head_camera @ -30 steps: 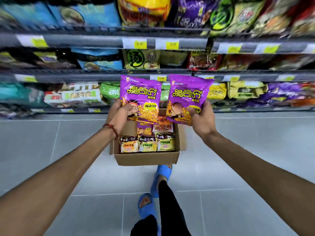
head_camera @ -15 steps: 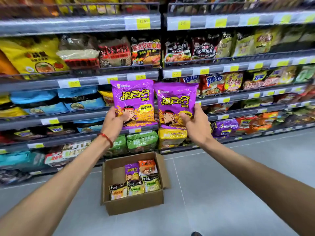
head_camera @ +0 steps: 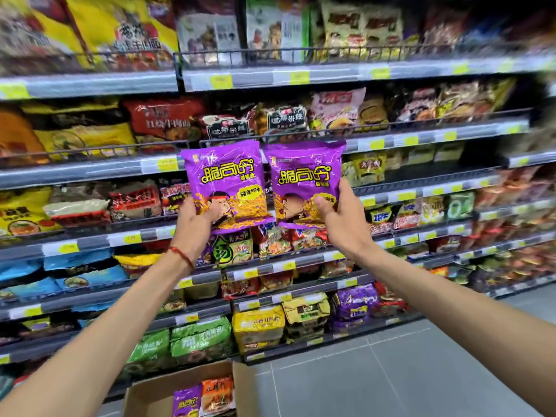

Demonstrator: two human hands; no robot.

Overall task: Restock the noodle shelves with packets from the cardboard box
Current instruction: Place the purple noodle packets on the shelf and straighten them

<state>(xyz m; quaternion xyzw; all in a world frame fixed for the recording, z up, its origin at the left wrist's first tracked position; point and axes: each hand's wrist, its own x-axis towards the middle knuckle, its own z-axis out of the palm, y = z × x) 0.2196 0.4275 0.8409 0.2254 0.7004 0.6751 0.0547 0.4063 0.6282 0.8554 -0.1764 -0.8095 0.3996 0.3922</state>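
In a shop aisle, a person's left hand [head_camera: 195,219] grips one purple noodle packet [head_camera: 227,183] by its lower corner and the right hand [head_camera: 337,219] another purple packet [head_camera: 305,183], both raised before the stocked noodle shelves [head_camera: 90,170], above the open cardboard box [head_camera: 150,392] on the floor.

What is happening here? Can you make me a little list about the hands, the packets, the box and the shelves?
Left hand: grips a shiny purple plastic noodle packet
Right hand: grips a second purple packet, held beside the first
Box: open brown cardboard box on the floor, more packets inside
Shelves: grey metal shelves stocked with noodle packets, yellow price tags
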